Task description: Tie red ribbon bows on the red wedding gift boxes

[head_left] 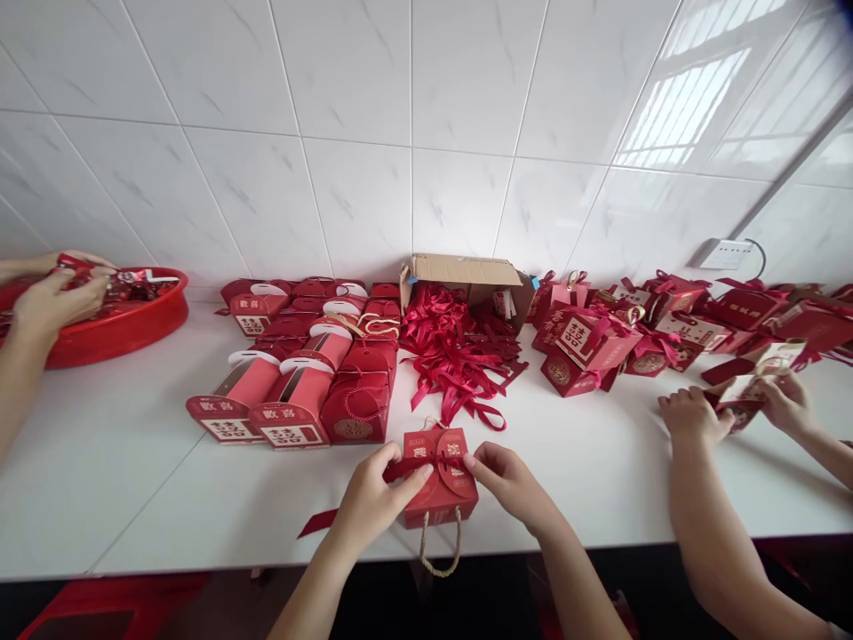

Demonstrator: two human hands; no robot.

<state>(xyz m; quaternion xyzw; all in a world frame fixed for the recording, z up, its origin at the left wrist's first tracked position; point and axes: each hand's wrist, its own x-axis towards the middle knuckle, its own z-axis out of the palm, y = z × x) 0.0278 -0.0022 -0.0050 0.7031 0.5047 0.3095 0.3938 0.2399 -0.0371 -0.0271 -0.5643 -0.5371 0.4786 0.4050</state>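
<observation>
A small red gift box with a twisted cord handle rests at the table's front edge, the handle drooping over it. A dark red ribbon lies across its top, drawn together at the middle. My left hand pinches the ribbon on the left side, its thumb on the box top; a ribbon tail sticks out left of that wrist. From the right, my right hand pinches the ribbon's other side at the box edge. Behind the box, a heap of loose red ribbons spills from a cardboard box.
Rows of red boxes stand left of the ribbons. Ribboned red boxes pile up at right. At far left, a person's hands work over a red basin. Another person's hands hold a box on the right.
</observation>
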